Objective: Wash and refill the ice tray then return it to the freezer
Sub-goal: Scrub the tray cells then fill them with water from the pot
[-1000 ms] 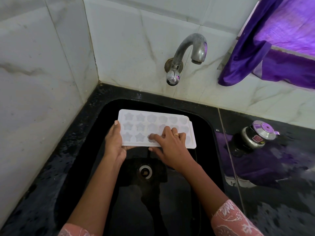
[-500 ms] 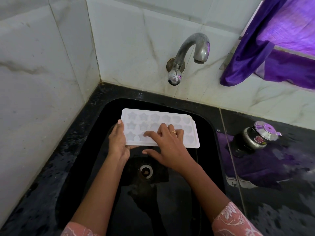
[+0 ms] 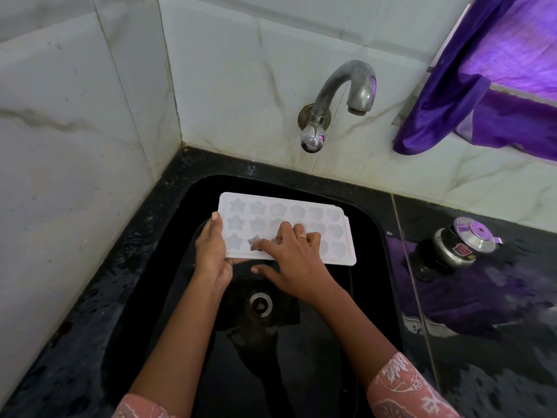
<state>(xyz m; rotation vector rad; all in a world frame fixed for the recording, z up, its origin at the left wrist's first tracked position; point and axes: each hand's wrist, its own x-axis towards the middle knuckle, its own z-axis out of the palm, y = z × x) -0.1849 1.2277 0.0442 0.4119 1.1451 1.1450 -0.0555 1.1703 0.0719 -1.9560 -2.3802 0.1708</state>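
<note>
A white ice tray with star and heart shaped cells is held level over the black sink. My left hand grips its left end, fingers along the edge and thumb underneath. My right hand lies on top of the tray, fingers spread and bent, fingertips rubbing in the cells of the front row. The metal tap juts from the tiled wall behind, above the tray's right half. No water runs from it.
The sink drain lies below the hands. A small steel pot with a lid stands on the wet black counter to the right. Purple cloth hangs at the upper right. White tiled walls close the left and back.
My right hand has slid leftward along the tray's front row of cells. The left hand and the tray have stayed put.
</note>
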